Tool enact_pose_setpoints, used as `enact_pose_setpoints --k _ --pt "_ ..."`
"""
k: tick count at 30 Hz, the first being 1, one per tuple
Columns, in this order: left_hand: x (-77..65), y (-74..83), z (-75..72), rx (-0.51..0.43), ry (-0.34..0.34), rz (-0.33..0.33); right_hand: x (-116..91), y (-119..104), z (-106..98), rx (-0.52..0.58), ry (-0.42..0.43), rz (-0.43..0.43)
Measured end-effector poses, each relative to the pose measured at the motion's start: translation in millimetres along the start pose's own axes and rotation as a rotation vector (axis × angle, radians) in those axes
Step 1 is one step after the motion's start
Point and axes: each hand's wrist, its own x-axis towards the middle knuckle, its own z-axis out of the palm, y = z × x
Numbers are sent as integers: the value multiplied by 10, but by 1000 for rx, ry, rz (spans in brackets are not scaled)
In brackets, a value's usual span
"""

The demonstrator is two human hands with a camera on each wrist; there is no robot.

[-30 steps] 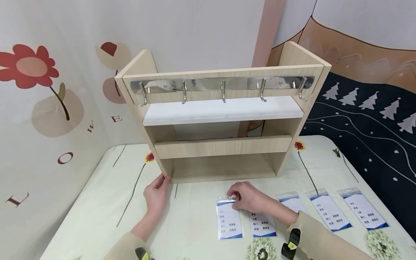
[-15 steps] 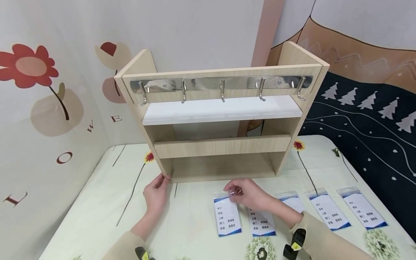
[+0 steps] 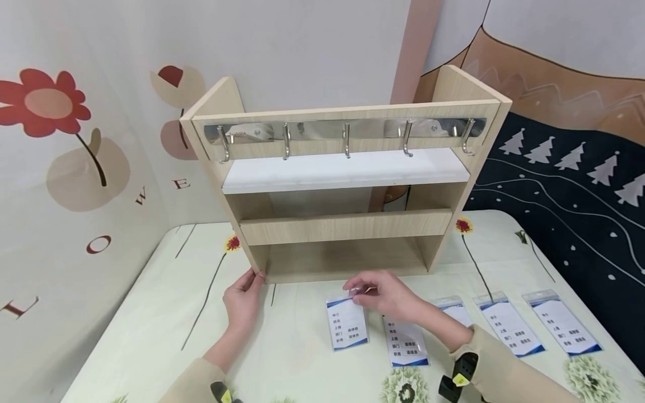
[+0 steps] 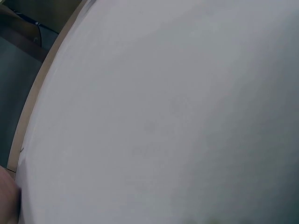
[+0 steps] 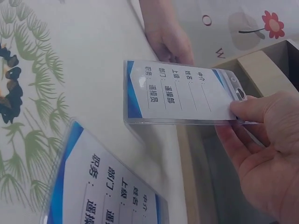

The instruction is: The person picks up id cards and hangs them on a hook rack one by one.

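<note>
My right hand (image 3: 385, 292) pinches a name badge (image 3: 347, 323) in a clear plastic sleeve by its top end, between thumb and fingers. In the right wrist view, the held badge (image 5: 163, 91) is raised above the tabletop, its printed side showing. My left hand (image 3: 243, 302) holds the lower left corner of a wooden shelf rack (image 3: 347, 228), thumb at the front edge. Five metal hooks hang from a shiny strip (image 3: 317, 130) along its upper board. A second badge (image 3: 405, 344) lies on the table under my right wrist.
Several more badges, one of them a sleeved badge (image 3: 561, 324), lie to the right on the flower-patterned tablecloth (image 3: 302, 358). A white shelf board (image 3: 347, 170) sits below the hooks. Behind the table hang a printed pale curtain (image 3: 312, 56) and a dark tree-patterned one (image 3: 564, 224).
My right hand has lifted the badge off the table and moved it slightly left and toward the rack. The left hand stays at the rack's corner.
</note>
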Motion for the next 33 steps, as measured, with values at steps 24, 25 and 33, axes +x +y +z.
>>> enact_pose_setpoints --k 24,25,33 --pt "-17 13 11 -22 17 -10 89 -76 -106 -4 122 -208" --pt "-18 14 10 -19 16 -11 97 -86 -113 -2 129 -218" --pt "-20 18 10 -20 9 -12 144 -170 -141 14 165 -234"
